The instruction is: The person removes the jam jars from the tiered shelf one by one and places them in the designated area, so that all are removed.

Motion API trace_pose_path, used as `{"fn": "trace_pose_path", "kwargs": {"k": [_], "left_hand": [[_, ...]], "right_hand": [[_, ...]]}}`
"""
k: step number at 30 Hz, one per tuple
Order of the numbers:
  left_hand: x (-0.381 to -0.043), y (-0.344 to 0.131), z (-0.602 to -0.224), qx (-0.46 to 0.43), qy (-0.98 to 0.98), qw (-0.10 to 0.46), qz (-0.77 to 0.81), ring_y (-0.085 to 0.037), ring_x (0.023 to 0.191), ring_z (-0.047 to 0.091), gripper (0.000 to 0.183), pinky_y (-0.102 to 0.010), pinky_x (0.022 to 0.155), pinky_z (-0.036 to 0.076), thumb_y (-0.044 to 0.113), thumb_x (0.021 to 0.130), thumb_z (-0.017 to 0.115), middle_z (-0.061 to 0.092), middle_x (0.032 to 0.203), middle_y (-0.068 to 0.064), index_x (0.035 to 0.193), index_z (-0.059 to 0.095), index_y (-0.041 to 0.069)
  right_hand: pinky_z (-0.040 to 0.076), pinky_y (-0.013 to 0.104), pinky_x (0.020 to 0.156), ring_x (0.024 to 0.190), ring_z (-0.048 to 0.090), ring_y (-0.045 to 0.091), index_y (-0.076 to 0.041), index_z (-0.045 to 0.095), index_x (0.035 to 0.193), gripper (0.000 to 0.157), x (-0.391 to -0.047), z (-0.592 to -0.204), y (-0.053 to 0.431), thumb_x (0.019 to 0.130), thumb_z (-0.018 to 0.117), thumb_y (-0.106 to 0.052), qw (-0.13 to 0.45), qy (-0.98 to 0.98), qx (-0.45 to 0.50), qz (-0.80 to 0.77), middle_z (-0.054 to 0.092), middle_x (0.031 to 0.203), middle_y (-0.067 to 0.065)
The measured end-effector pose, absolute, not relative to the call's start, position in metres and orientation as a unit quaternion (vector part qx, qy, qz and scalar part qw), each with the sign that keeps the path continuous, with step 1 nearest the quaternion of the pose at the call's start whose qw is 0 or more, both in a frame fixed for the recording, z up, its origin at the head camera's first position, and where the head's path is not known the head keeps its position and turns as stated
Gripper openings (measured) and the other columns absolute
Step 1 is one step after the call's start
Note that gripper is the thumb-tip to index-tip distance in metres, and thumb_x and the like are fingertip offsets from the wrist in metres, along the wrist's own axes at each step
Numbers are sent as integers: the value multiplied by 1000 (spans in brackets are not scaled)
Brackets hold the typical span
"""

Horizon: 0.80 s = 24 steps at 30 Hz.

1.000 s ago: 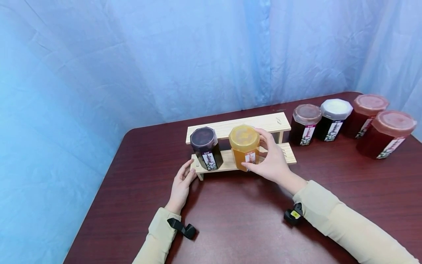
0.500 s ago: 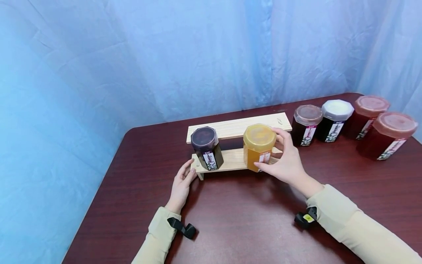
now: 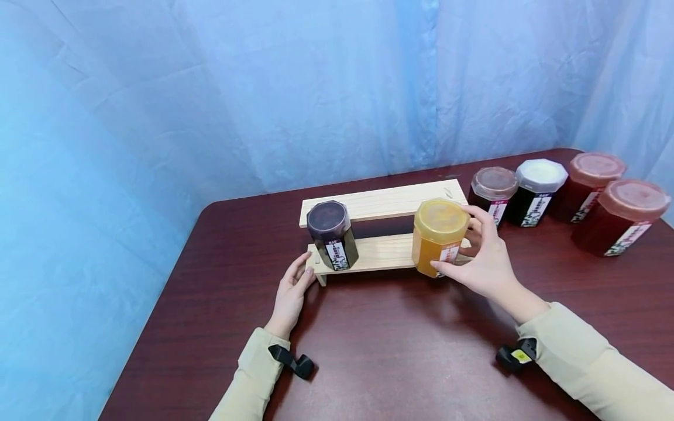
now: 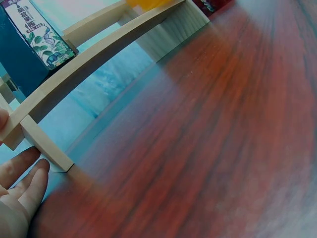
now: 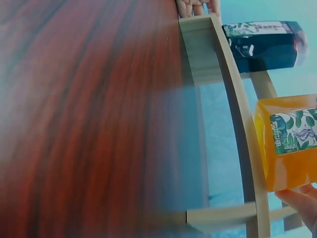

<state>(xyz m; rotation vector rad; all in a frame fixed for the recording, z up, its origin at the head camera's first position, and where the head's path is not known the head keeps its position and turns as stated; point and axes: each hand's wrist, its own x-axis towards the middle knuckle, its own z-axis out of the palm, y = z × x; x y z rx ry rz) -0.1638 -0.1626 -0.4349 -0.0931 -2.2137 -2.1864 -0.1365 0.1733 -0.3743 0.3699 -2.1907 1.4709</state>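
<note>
A two-tier wooden rack (image 3: 387, 248) stands on the table. My left hand (image 3: 291, 292) grips the lower board's left end, with fingers (image 4: 33, 186) beside the rack's leg. On that board's left part a dark purple jar (image 3: 333, 240) with a white label sits upright. My right hand (image 3: 487, 263) holds an orange jar (image 3: 437, 251) with a yellowish lid, thumb at the front and fingers on its right side. In the head view the orange jar overlaps the lower board's right part. The right wrist view has its base (image 5: 262, 148) right at the board's front edge.
At the right stand several lidded jars: a dark one (image 3: 481, 199), a white-lidded one (image 3: 537, 193) and reddish ones (image 3: 621, 225). The rack's upper board (image 3: 381, 202) lies behind. A blue curtain (image 3: 316, 88) hangs behind the dark red table (image 3: 368, 351).
My right hand has moved the orange jar rightward along the lower board, from near the middle to its right part. My left hand has stayed at the rack's left end.
</note>
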Motion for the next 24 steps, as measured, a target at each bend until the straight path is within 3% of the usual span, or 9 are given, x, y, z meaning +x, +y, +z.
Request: {"fn": "trace_pose_path", "kwargs": {"k": [11, 24], "left_hand": [[-165, -164, -436, -32, -710, 13, -703, 2, 105, 53, 43, -24, 96, 46, 7, 98, 48, 43, 143, -18, 140, 42, 1], [-164, -164, -437, -31, -715, 17, -699, 2, 105, 52, 43, -21, 94, 46, 9, 98, 49, 47, 139, -20, 140, 42, 2]], "right_hand": [[45, 3, 76, 92, 55, -14, -11, 27, 143, 110, -130, -372, 202, 54, 85, 12, 241, -822, 125, 500, 50, 114, -31], [44, 1, 73, 88, 54, -18, -8, 28, 142, 109, -124, -369, 231, 51, 83, 17, 251, -836, 136, 469, 49, 112, -32]]}}
